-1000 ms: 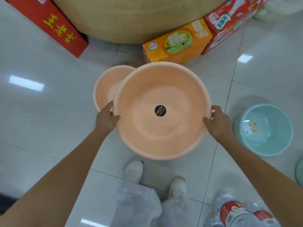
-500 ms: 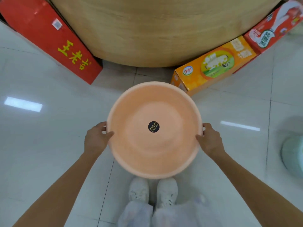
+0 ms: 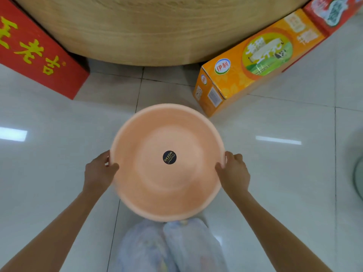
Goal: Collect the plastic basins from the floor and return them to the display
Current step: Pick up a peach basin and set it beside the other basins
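I hold a round peach plastic basin (image 3: 167,185) level in front of me, above the white tiled floor, with a black round sticker at its centre. My left hand (image 3: 99,170) grips its left rim and my right hand (image 3: 233,171) grips its right rim. The basin hides my feet. A sliver of a pale green basin (image 3: 358,179) shows at the right edge, blurred.
A large round wooden display stand (image 3: 157,30) rises ahead. A red carton (image 3: 37,54) leans at its left; an orange milk carton (image 3: 253,61) and another red carton (image 3: 334,14) lie at its right. Glossy floor tiles surround me.
The peach basin has come up off the floor in both hands. The second peach basin and most of the green basin have left the view as I straightened toward the stand.
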